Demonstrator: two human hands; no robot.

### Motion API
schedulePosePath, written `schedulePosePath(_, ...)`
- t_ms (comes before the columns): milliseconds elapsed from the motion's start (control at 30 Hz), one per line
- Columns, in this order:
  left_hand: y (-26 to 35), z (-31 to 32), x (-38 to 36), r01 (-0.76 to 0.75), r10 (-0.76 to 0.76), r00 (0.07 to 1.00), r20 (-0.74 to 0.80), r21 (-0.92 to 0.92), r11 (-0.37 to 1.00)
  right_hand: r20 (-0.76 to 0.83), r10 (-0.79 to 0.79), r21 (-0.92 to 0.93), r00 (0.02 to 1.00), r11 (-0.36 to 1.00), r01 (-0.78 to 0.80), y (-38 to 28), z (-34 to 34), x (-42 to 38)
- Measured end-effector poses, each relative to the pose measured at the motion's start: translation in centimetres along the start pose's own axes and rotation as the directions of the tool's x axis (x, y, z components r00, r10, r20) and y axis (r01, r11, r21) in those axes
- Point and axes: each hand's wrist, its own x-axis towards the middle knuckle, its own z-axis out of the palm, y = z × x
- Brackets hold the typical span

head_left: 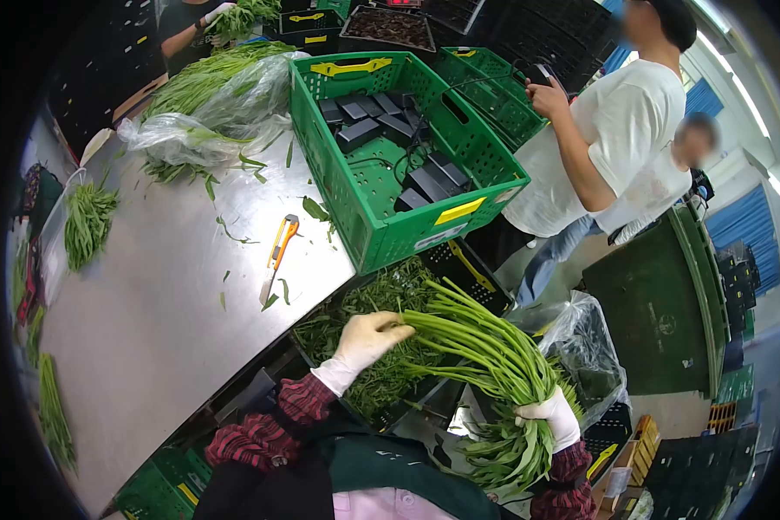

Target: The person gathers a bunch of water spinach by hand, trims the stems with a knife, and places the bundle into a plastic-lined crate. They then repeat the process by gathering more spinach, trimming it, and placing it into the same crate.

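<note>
One bunch of greens (485, 342) is on the near side of the green crate (394, 241), the gloved right hand (551, 418) closed around its leafy part, the left hand (370, 341) at its stem ends, grip unclear. Beside the crate, an orange cutter (281, 245) lies on the desk (160, 347).

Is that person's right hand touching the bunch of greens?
Touching: the head view shows the gloved right hand gripping the bunch of greens, with no gap.

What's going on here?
The gloved right hand grips a bunch of leafy greens near the leaves; the gloved left hand is at its stem end. Loose trimmings lie below. An orange cutter lies on the metal table near a green crate of black devices. Farther off, a co-worker's hand holds more greens.
</note>
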Motion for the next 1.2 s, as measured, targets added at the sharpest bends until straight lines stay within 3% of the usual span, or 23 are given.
schedulePosePath(100, 3.1, 0.6, 0.2, 0.262, -0.222, 0.939, 0.262, -0.126, 0.957, 0.023, -0.003, 0.038, 1.000, 0.999, 0.002, 0.0, 0.3, 0.2)
schedulePosePath(167, 2.3, 1.7, 0.8, 0.427, -0.292, 0.875, 0.387, -0.332, 0.841, 0.029, 0.003, 0.072, 1.000, 0.997, -0.005, -0.5, 0.8, 0.1)
schedulePosePath(300, 3.0, 2.1, 0.3, 0.426, -0.299, 0.896, 0.328, -0.444, 0.788, 0.052, -0.051, 0.086, 0.997, 0.995, 0.046, -1.8, 1.7, -0.8)
schedulePosePath(333, 3.0, 2.9, 0.2, 0.441, -0.328, 0.897, 0.296, -0.558, 0.704, 0.063, -0.071, 0.046, 0.995, 0.997, 0.068, -0.9, 1.2, -0.4)
schedulePosePath(367, 4.3, 2.3, 0.1, 0.481, -0.316, 0.876, 0.363, -0.630, 0.609, 0.068, -0.092, 0.004, 0.993, 0.996, 0.091, 0.1, 0.7, 0.2)
schedulePosePath(433, 0.5, 2.9, 0.3, 0.442, -0.116, 0.878, 0.464, -0.694, 0.568, 0.124, -0.069, 0.013, 0.990, 0.998, 0.068, 1.3, 0.1, 0.8)
schedulePosePath(467, -0.3, 3.6, 0.3, 0.391, -0.111, 0.907, 0.407, -0.712, 0.584, 0.098, -0.084, -0.015, 0.992, 0.996, 0.086, 1.6, 0.2, 1.1)
schedulePosePath(500, -0.6, 3.8, 0.2, 0.342, -0.120, 0.933, 0.341, -0.726, 0.596, 0.084, -0.089, -0.041, 0.993, 0.995, 0.092, 1.8, 0.2, 1.2)
schedulePosePath(567, -0.5, 3.5, 0.5, 0.396, -0.254, 0.917, 0.309, -0.785, 0.475, 0.113, -0.028, 0.029, 0.993, 0.999, 0.025, 1.0, 0.2, 0.5)
schedulePosePath(633, -2.1, 2.7, 1.2, 0.306, -0.268, 0.951, 0.155, -0.601, 0.738, 0.088, -0.066, 0.020, 0.994, 0.998, 0.065, 1.6, -0.6, 0.5)
schedulePosePath(733, -5.6, 1.5, 1.9, 0.311, -0.350, 0.937, -0.002, -0.451, 0.836, 0.052, -0.114, 0.071, 0.992, 0.991, 0.110, 2.1, -1.7, 0.2)
schedulePosePath(833, -8.2, 1.4, 1.5, 0.389, -0.400, 0.915, 0.055, -0.386, 0.837, 0.007, -0.137, 0.051, 0.991, 0.989, 0.136, 2.9, -2.9, 0.4)
schedulePosePath(900, -4.8, 1.2, -0.2, 0.345, -0.339, 0.937, 0.084, -0.376, 0.860, -0.056, -0.133, 0.079, 0.989, 0.987, 0.137, 2.9, -3.0, 0.3)
schedulePosePath(1033, -0.3, 1.9, -1.8, 0.047, -0.056, 0.998, -0.038, -0.209, 0.977, -0.098, -0.115, 0.182, 0.989, 0.974, 0.131, 0.7, -1.8, -0.5)
schedulePosePath(1100, 0.9, 2.1, -2.2, 0.055, -0.032, 0.995, 0.090, -0.263, 0.963, -0.109, -0.138, 0.128, 0.984, 0.980, 0.152, 0.5, -1.8, -0.3)
schedulePosePath(1133, 1.6, 1.9, -2.5, 0.300, -0.193, 0.937, 0.292, -0.387, 0.872, -0.085, -0.134, 0.131, 0.987, 0.981, 0.145, 0.5, -1.6, -0.1)
schedulePosePath(1200, 4.0, 2.6, -2.9, 0.453, -0.188, 0.835, 0.517, -0.452, 0.769, -0.092, -0.162, 0.163, 0.983, 0.971, 0.175, 0.5, -1.1, 0.2)
